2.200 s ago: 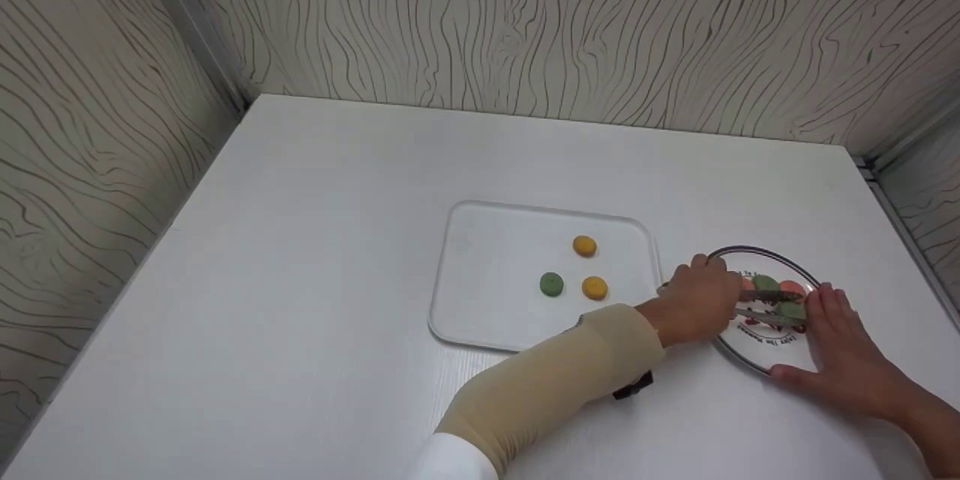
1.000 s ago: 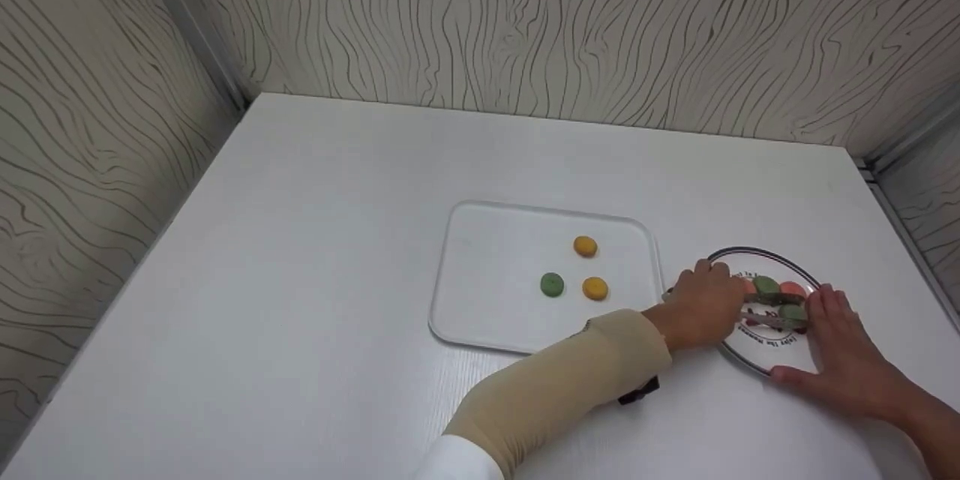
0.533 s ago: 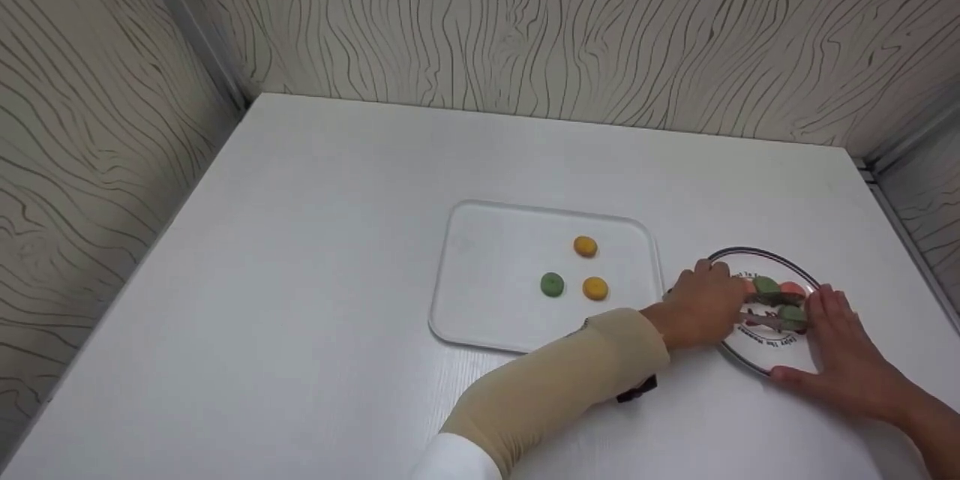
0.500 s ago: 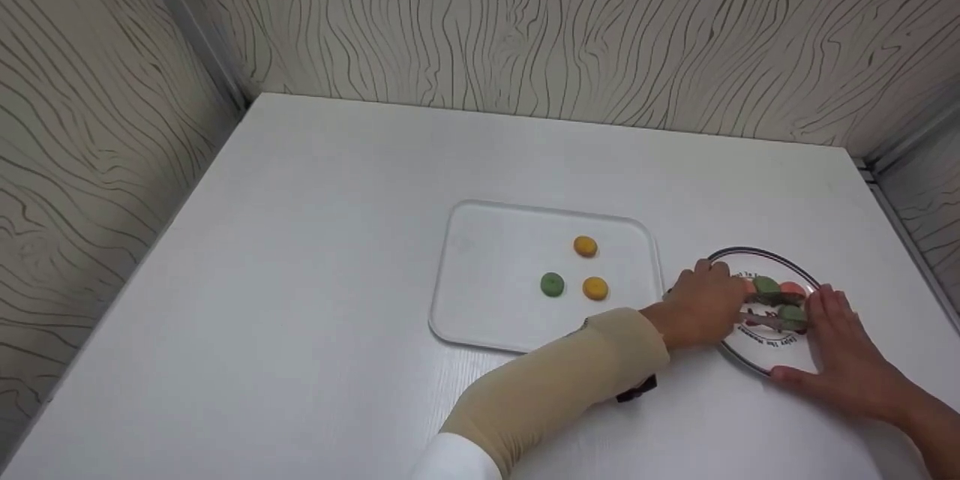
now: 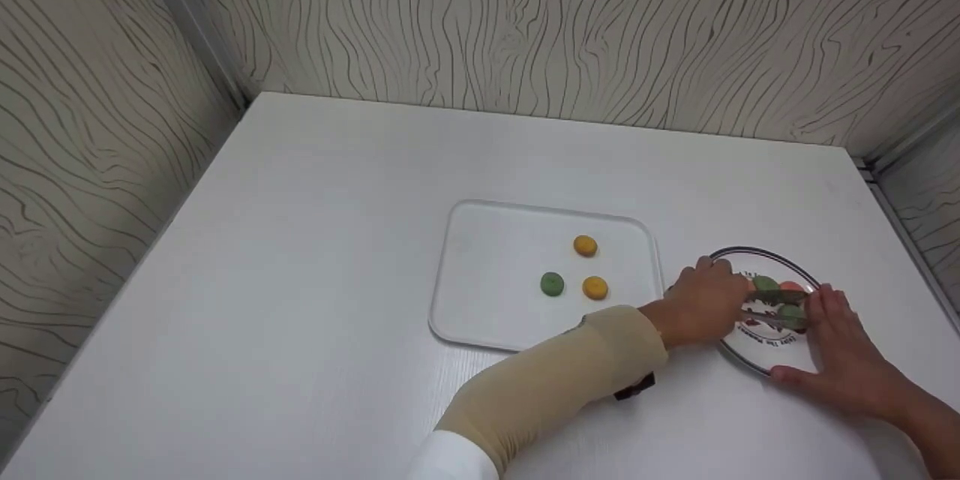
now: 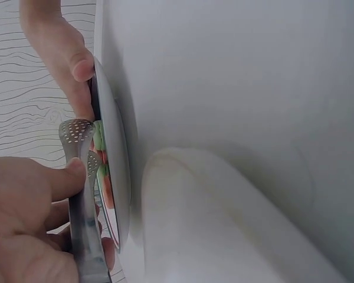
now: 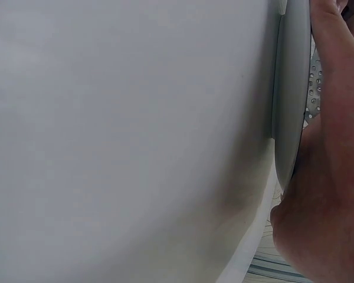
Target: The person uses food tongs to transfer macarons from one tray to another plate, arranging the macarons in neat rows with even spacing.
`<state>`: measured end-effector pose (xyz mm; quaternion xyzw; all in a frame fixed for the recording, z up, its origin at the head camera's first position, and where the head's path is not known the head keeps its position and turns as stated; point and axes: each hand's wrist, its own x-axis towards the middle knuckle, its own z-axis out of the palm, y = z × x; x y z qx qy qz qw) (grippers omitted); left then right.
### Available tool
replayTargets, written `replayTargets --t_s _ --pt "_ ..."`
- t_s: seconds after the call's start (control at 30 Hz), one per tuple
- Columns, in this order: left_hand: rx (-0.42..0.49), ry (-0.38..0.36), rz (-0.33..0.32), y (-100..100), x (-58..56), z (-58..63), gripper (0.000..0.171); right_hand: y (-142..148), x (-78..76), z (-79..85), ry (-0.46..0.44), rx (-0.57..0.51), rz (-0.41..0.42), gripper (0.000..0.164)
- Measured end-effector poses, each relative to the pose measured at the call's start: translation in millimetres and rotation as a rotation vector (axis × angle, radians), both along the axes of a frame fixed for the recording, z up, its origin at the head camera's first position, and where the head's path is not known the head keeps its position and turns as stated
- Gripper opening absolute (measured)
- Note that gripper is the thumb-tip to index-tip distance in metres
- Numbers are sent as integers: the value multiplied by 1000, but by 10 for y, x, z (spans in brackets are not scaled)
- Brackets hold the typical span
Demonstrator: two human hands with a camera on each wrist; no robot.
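Note:
In the head view my left hand (image 5: 705,304) reaches across to the plate. It grips metal tongs (image 6: 85,218), thumb on one arm and fingers on the other, as the left wrist view shows. Their perforated ends reach over the round plate (image 5: 759,356) on either side of a green macaron (image 5: 791,315). Behind that lie another green macaron (image 5: 766,283) and a pink one (image 5: 791,286); more pink is partly covered by my left hand. My right hand (image 5: 847,352) rests on the plate's right side, fingers straight over the rim, thumb stretched along the near edge.
Left of the plate lies a white rectangular tray (image 5: 487,270). It bears one green macaron (image 5: 552,284) and two yellow macarons, a far one (image 5: 585,245) and a near one (image 5: 595,288). My left sleeve (image 5: 555,375) crosses the tray's near right corner. Wood-patterned panels (image 5: 510,22) stand behind the table.
Over the last two seconds my left hand and the tongs shift only slightly about the same green macaron. My right hand keeps its place on the plate, and the macarons on the tray stay put.

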<state>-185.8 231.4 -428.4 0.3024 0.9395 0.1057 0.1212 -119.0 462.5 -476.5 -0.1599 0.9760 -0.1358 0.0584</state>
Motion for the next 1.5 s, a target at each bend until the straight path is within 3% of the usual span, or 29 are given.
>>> replayTargets --t_s 0.43,0.83,1.37,1.5 --pt "-45 -16 -1 -22 -21 54 36 -8 -14 13 0 12 11 123" --pt "-19 6 -22 -103 -36 90 36 -5 -20 25 17 -55 32 118" --pt "-10 -12 -35 -151 -31 144 35 -21 -42 39 38 -50 36 109" --pt "-16 -7 -40 -167 -33 162 38 -23 -40 39 20 -31 24 115"
